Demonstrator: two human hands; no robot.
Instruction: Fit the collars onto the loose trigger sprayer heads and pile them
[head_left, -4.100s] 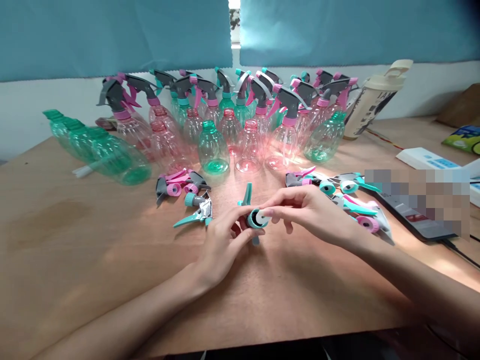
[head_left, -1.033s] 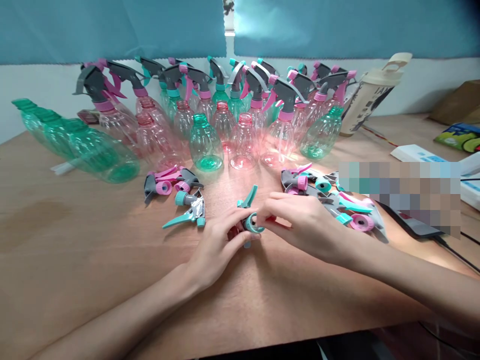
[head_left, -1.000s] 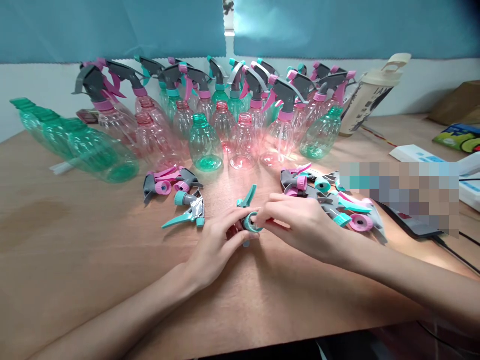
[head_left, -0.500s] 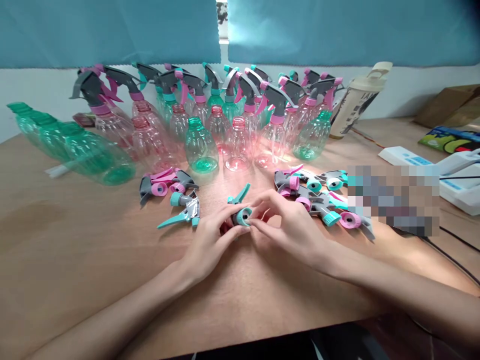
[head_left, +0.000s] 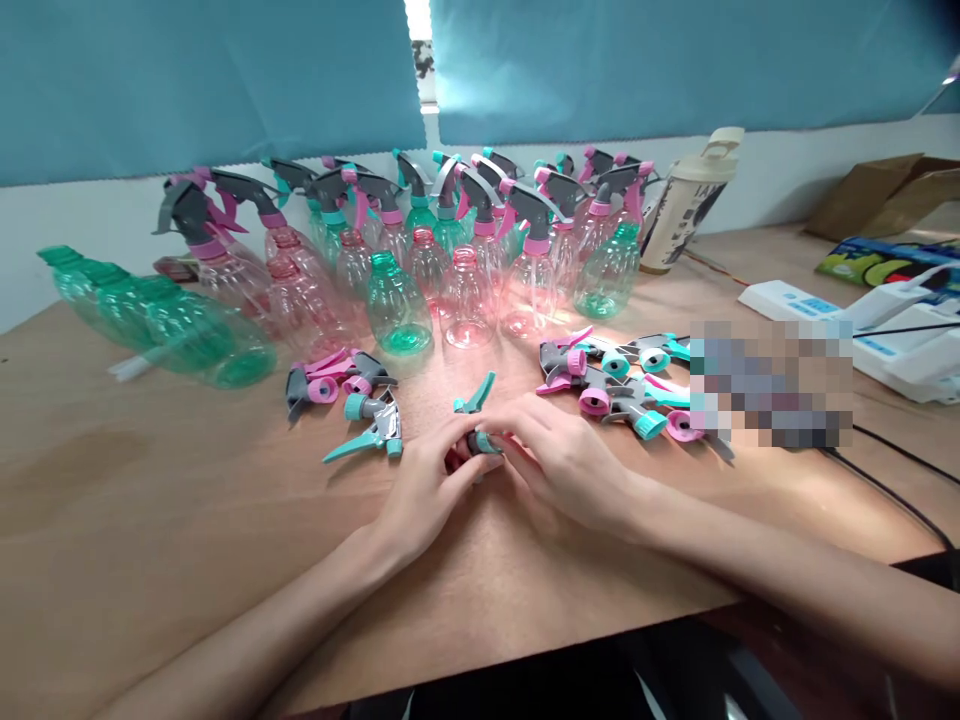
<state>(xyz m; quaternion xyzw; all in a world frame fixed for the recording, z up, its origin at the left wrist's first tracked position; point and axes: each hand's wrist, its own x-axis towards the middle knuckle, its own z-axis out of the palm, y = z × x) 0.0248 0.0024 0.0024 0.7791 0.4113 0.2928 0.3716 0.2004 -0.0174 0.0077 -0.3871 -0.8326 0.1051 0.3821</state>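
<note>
Low over the near middle of the table, my left hand (head_left: 435, 472) is closed around a grey trigger spray head (head_left: 472, 440) with turquoise parts. Its turquoise trigger (head_left: 475, 393) sticks out beyond my fingers. My right hand (head_left: 559, 455) has its fingers bent over the turquoise collar and hides most of it. Left of my hands lie a grey and turquoise spray head (head_left: 373, 425) and a few pink and grey ones (head_left: 341, 383). To the right is a pile of pink and turquoise spray heads (head_left: 615, 390).
Several clear pink and green bottles (head_left: 401, 310) stand behind my hands, some with spray heads fitted. Green bottles (head_left: 214, 335) are grouped at the left. A cream tumbler (head_left: 686, 205), a white power strip (head_left: 795, 305) and dark cables (head_left: 900, 500) are at the right.
My right fingers have moved over the collar of the spray head, whose opening was showing before. The camera view has shifted slightly, while the left hand keeps its grip.
</note>
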